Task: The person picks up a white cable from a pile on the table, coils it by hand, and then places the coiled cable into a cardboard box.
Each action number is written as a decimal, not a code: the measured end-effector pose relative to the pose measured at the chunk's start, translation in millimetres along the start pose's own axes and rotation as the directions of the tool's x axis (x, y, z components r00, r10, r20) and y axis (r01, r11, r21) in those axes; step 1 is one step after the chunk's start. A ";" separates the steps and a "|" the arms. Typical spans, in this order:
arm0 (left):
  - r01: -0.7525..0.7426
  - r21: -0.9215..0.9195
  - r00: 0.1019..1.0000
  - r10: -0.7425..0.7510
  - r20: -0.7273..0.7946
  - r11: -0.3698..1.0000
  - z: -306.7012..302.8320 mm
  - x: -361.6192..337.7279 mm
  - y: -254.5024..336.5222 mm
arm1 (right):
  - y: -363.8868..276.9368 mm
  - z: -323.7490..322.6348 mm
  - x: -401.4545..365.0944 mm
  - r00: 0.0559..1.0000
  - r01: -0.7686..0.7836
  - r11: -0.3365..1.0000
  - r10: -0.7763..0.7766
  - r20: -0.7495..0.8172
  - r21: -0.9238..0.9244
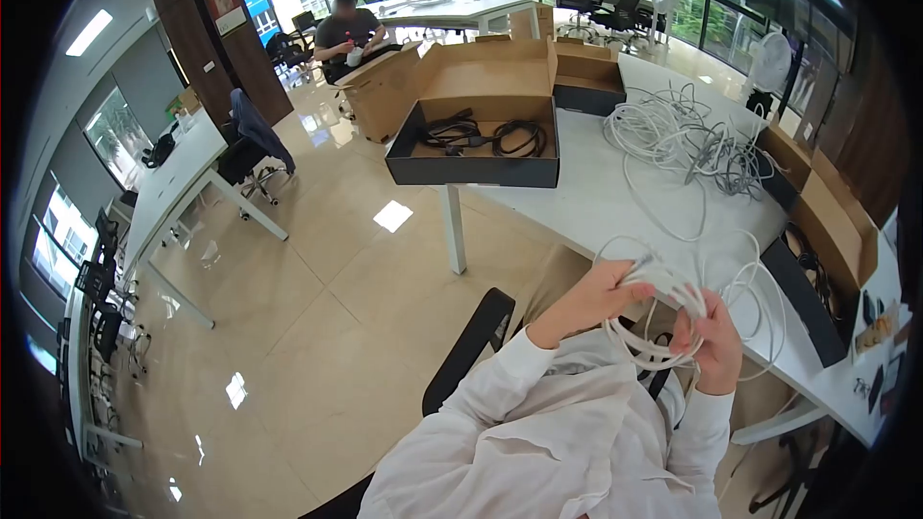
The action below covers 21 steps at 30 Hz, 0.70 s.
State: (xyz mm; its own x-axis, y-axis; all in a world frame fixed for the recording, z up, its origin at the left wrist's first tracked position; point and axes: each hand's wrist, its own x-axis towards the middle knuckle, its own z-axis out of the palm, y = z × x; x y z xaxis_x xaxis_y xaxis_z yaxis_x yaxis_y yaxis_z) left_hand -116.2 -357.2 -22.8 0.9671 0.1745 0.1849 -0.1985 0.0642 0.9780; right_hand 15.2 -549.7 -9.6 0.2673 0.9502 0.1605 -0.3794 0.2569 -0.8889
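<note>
A white network cable [646,351] is looped into a loose coil between my two hands, above my lap at the table's near edge. My left hand [608,293] is closed around the coil's left side, near a cable end with a clear plug. On the right side, my right hand [710,338] curls its fingers around the loops. More white cable trails from the coil onto the table, towards a tangled heap of white and grey cables [663,135] farther back.
An open black box [471,171] with black cables stands at the table's left corner, a smaller box [588,96] behind it. Another open box [817,308] with black cables lies at right. A seated person [351,34] is beyond the table [577,159]. A chair armrest [471,351] is beside me.
</note>
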 end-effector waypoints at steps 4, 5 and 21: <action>-0.061 0.141 0.997 0.054 0.055 0.988 4.1 -4.0 12.3 | -6.7 7.8 -1.6 0.987 -0.162 0.978 0.159 -0.032 -0.130; -0.078 0.144 0.997 0.073 0.041 0.986 5.2 -3.9 11.0 | -18.3 19.6 -0.8 0.981 -0.193 0.970 0.191 -0.025 -0.150; -0.211 0.937 0.769 0.639 -0.016 0.278 16.2 -5.8 -2.4 | -9.3 17.7 2.5 0.966 -0.158 0.929 0.076 -0.246 -0.335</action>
State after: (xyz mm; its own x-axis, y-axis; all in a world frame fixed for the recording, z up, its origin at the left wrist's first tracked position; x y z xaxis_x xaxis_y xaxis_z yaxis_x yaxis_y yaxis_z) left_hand -118.8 -374.2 -24.7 0.6143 0.1911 0.7656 -0.1107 -0.9398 0.3234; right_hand 3.7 -546.6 6.7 0.4471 0.8943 -0.0174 -0.0975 0.0294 -0.9948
